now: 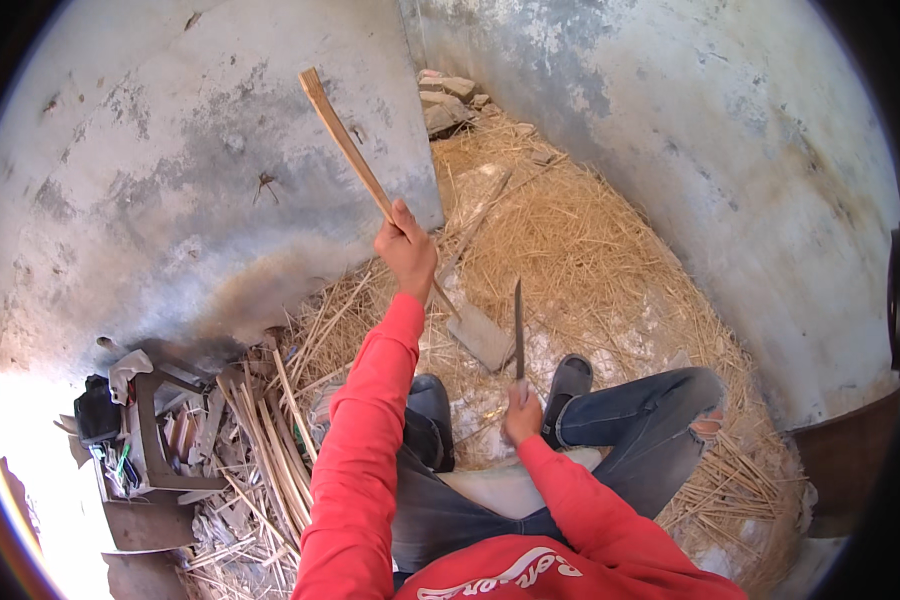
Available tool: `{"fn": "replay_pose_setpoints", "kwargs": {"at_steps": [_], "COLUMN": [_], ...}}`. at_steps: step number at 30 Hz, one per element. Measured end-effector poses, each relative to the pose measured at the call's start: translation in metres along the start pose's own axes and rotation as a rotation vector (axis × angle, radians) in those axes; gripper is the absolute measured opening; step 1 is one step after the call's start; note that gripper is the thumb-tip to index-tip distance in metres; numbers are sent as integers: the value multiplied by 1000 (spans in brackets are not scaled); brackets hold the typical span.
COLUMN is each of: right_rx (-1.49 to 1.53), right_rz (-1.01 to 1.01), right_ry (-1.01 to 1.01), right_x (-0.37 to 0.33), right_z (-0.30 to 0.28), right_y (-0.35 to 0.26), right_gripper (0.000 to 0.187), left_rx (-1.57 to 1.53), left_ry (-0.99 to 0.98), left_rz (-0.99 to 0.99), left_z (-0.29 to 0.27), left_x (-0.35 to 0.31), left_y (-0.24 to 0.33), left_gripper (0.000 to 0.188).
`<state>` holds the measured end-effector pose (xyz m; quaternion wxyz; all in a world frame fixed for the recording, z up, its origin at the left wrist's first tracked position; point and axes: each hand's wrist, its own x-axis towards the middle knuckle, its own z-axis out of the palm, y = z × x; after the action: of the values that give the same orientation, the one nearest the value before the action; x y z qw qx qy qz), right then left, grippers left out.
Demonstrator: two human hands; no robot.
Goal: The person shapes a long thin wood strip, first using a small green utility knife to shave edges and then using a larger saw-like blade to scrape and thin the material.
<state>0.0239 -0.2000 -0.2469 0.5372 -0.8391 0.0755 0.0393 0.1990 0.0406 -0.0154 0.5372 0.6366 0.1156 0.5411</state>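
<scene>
My left hand [408, 252], arm stretched forward, is closed around a long split wooden strip [346, 147]. The strip slants: its wide end points up to the far left, and its thin lower end comes down by a flat greyish block [483, 338] on the floor. Whether that end touches the block I cannot tell. Lower and to the right, between my knees, my right hand [523, 414] grips a knife [519, 330]. Its long, narrow dark blade points away from me, beside the block's right edge and apart from the strip.
Straw and shavings [580, 235] cover the floor. Long split strips [270, 440] lie at my left near a scrap pile with a dark frame [155, 430]. Stones [448, 100] sit in the far corner. Worn plaster walls [200, 170] rise on both sides; cut sticks [735, 490] lie right.
</scene>
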Motion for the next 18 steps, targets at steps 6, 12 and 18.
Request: {"fn": "replay_pose_setpoints", "kwargs": {"at_steps": [6, 12, 18], "right_rx": [347, -177, -77], "right_rz": [-181, 64, 158], "right_ry": [73, -323, -283], "right_x": [26, 10, 13], "right_z": [-14, 21, -19], "right_y": [-101, 30, -34], "right_gripper": [29, 37, 44], "left_rx": [-18, -86, -195], "left_ry": [-8, -19, -275], "left_rz": [-44, -104, -216], "left_z": [-8, 13, -43], "left_x": [1, -9, 20], "left_y": [2, 2, -7], "left_gripper": [60, 60, 52]}}
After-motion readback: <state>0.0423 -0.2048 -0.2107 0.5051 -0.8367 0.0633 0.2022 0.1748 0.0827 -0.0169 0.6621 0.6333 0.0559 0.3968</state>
